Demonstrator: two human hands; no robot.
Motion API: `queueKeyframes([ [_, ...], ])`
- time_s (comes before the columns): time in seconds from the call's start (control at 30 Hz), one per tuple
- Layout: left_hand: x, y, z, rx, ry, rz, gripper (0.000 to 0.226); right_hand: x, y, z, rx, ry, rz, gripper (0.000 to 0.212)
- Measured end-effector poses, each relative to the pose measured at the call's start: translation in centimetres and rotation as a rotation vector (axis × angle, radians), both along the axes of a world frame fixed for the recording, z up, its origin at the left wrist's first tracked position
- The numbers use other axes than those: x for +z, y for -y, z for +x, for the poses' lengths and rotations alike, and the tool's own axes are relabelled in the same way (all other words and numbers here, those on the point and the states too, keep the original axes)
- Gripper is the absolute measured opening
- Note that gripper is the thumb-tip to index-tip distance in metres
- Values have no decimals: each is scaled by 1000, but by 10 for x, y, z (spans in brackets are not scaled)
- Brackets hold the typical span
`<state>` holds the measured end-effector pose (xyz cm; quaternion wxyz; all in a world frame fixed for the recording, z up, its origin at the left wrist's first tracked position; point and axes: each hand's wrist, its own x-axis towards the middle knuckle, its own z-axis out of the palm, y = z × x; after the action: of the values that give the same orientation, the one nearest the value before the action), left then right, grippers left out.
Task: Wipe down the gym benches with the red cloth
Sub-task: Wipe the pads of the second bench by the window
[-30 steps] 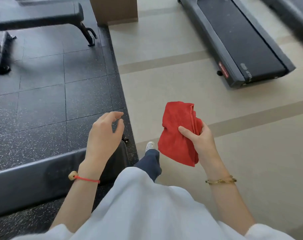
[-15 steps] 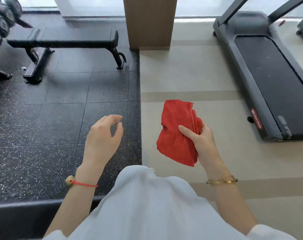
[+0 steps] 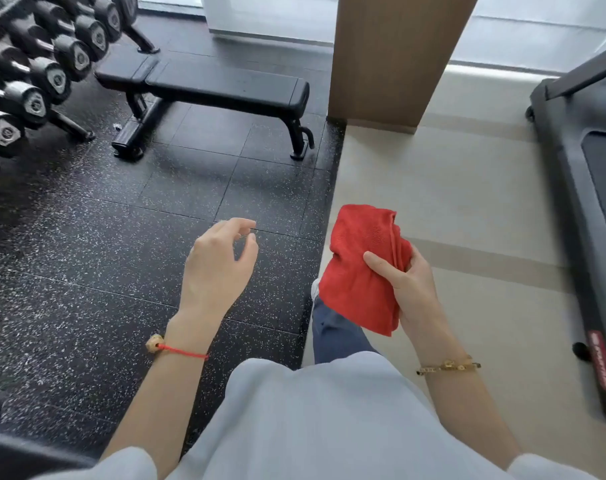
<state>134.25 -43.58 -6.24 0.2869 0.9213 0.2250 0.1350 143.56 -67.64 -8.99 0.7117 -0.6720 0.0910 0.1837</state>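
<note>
Speckled rubber flooring [image 3: 86, 271], bench [image 3: 221, 86] beside dumbbell rack [image 3: 34, 81] (wooden pillar [image 3: 391, 57] right), right hand [image 3: 412, 289] gripping red cloth [image 3: 357, 271], left hand [image 3: 218, 268] loosely curled.

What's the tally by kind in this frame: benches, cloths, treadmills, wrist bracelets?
Benches: 1, the flat black bench
Cloths: 1, the red cloth gripped in the right hand
Treadmills: 1, the treadmill at the right edge
Bracelets: 2, the red string bracelet and the gold bracelet
Total: 5

Fuzzy red cloth [image 3: 355, 271], smooth matt black padded bench [image 3: 221, 86], speckled rubber floor tiles [image 3: 86, 237], wood-grain pillar [image 3: 395, 53]
</note>
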Motion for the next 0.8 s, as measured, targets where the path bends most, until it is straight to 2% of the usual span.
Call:
queueKeyframes([
  [0.17,7,-53,97,113,45,12,23,0,-65,131,129,4,27,51],
  [0.27,16,-85,148,181,62,6,25,11,-113,207,202,41,28,44],
  [0.43,20,-136,218,275,75,-4,25,22,-191,302,328,85,12,47],
  [0.8,6,-282,367,256,32,-16,24,0,-330,437,262,18,-23,49],
])
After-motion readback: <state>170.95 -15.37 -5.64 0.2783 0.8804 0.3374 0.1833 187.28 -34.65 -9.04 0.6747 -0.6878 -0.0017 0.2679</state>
